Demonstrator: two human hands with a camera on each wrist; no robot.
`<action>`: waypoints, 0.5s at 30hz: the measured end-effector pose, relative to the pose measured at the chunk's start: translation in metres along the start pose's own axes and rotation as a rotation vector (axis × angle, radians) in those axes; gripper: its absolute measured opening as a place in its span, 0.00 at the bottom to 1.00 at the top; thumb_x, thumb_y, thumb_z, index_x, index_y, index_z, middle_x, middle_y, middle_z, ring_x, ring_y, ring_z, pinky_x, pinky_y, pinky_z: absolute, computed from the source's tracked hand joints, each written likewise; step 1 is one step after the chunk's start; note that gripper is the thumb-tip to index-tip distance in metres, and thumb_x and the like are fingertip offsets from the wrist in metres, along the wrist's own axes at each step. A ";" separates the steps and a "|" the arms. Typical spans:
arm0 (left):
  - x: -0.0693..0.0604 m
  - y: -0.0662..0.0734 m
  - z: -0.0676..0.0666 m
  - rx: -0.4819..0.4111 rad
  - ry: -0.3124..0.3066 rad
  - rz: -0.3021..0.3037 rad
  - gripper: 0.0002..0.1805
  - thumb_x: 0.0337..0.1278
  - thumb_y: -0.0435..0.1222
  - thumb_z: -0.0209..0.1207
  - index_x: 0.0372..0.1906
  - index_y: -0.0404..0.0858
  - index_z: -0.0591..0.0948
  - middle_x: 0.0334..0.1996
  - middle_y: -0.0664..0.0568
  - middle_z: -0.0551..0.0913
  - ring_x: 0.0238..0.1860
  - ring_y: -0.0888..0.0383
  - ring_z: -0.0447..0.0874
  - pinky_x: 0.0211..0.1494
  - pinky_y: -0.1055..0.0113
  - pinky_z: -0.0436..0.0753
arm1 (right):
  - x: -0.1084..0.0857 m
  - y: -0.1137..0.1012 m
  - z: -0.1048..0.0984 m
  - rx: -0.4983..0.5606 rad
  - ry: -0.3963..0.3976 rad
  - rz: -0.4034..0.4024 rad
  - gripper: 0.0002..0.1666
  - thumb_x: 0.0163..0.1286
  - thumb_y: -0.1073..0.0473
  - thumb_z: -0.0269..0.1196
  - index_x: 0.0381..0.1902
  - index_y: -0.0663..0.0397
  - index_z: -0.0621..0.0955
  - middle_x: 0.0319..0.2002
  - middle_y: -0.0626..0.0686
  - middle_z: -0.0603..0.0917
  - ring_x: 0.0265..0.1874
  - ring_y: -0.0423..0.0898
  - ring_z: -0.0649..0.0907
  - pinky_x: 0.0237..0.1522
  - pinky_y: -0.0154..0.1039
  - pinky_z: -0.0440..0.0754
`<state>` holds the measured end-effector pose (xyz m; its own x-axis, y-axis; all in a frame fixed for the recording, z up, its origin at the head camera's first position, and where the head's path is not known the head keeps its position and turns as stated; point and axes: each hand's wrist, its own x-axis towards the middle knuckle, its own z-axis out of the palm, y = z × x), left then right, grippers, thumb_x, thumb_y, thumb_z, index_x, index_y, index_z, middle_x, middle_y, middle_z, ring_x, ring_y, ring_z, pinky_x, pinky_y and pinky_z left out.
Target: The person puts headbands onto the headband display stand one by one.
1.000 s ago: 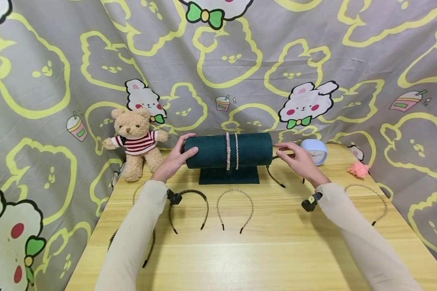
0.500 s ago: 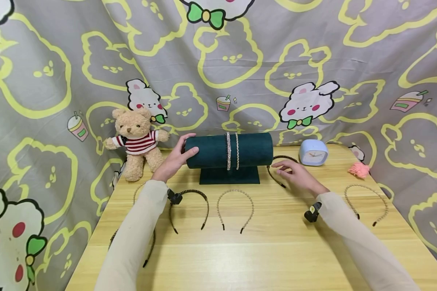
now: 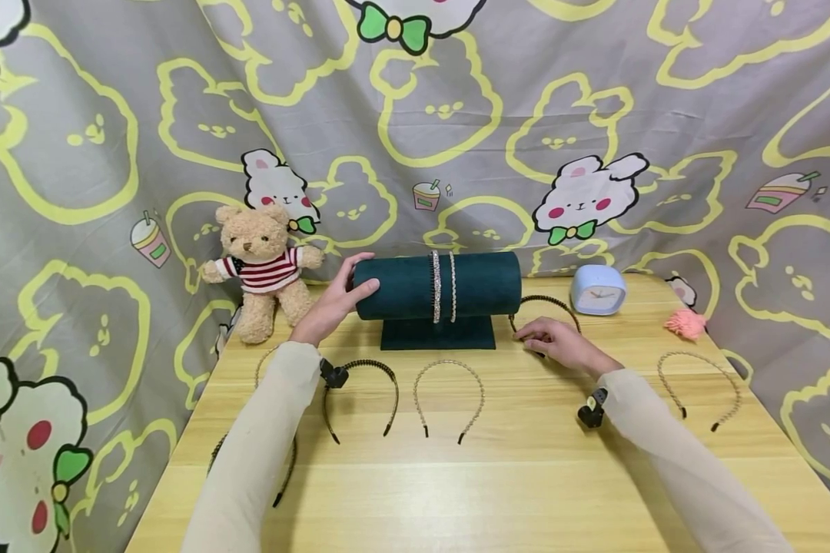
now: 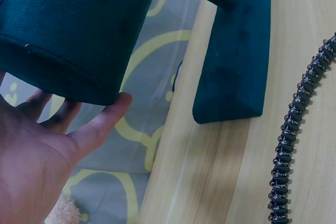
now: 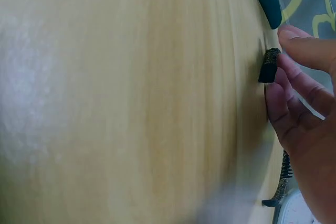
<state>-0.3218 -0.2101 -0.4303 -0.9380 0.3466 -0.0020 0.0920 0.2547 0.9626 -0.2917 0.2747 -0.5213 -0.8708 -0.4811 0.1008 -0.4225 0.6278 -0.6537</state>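
Teddy bear (image 3: 263, 269) at left, pale blue clock (image 3: 598, 290), pink fluffy object (image 3: 685, 325), patterned cloth (image 3: 456, 115) behind

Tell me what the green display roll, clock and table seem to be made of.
Display roll: probably velvet or suede-like fabric, matte green, with a seam-like line near its end.
Clock: likely plastic casing, smooth pale blue, rounded corners.
Table: wood or printed laminate; pale grain lines, slight sheen.
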 end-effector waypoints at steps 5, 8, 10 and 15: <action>0.000 -0.001 -0.001 0.004 -0.001 0.001 0.36 0.78 0.60 0.61 0.83 0.72 0.60 0.90 0.59 0.38 0.89 0.42 0.44 0.82 0.26 0.60 | -0.002 0.003 0.001 -0.019 -0.007 -0.010 0.13 0.79 0.67 0.67 0.57 0.54 0.91 0.58 0.60 0.89 0.55 0.58 0.87 0.56 0.46 0.86; 0.000 -0.001 -0.001 -0.005 -0.002 0.000 0.36 0.78 0.59 0.61 0.82 0.72 0.60 0.90 0.58 0.40 0.88 0.41 0.47 0.82 0.27 0.61 | -0.004 0.002 0.001 -0.020 -0.007 -0.012 0.13 0.79 0.68 0.67 0.57 0.55 0.91 0.58 0.60 0.88 0.56 0.59 0.87 0.56 0.46 0.86; 0.001 -0.001 -0.001 -0.014 0.000 -0.002 0.36 0.77 0.59 0.62 0.82 0.72 0.60 0.90 0.56 0.41 0.88 0.41 0.49 0.82 0.27 0.62 | -0.006 0.002 0.002 -0.022 -0.003 -0.020 0.14 0.78 0.68 0.67 0.56 0.55 0.91 0.57 0.60 0.88 0.55 0.58 0.87 0.55 0.44 0.86; 0.002 -0.001 -0.001 -0.018 0.000 -0.008 0.36 0.77 0.60 0.62 0.82 0.72 0.61 0.90 0.55 0.41 0.87 0.40 0.50 0.81 0.27 0.62 | -0.016 -0.002 0.005 -0.034 0.002 -0.047 0.13 0.77 0.68 0.68 0.55 0.54 0.92 0.55 0.58 0.89 0.53 0.56 0.88 0.53 0.40 0.86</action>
<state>-0.3242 -0.2106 -0.4313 -0.9386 0.3448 -0.0096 0.0786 0.2409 0.9674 -0.2757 0.2784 -0.5256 -0.8504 -0.5093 0.1320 -0.4711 0.6253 -0.6222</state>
